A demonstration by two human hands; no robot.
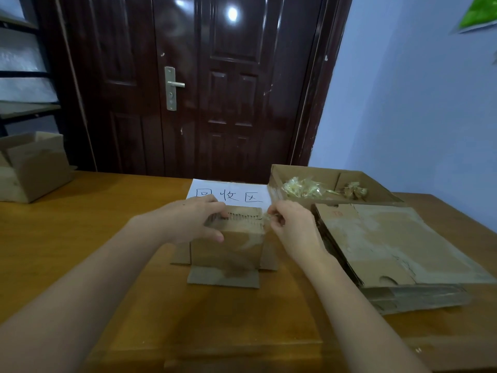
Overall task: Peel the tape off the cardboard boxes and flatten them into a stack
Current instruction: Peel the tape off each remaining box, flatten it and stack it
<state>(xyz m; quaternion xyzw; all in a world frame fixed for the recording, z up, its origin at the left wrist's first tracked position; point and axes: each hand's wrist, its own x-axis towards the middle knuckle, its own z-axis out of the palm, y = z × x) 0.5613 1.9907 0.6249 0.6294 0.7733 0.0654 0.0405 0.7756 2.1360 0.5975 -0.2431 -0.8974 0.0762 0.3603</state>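
— Cardboard, that small box (pixel 228 246) mid-table, flaps splayed flat under it. What's each hand doing?

— The left hand (pixel 188 222) is curled over the box's top left edge, gripping it. The right hand (pixel 293 224) pinches a strip of tape (pixel 266 217) at the top right corner.

— And around them?

— A wooden table (pixel 107 238); a stack of flattened boxes (pixel 398 254) to the right, a tray box (pixel 333 184) of balled tape behind it, a handwritten paper sign (pixel 231 193), and a dark door (pixel 204 82) beyond
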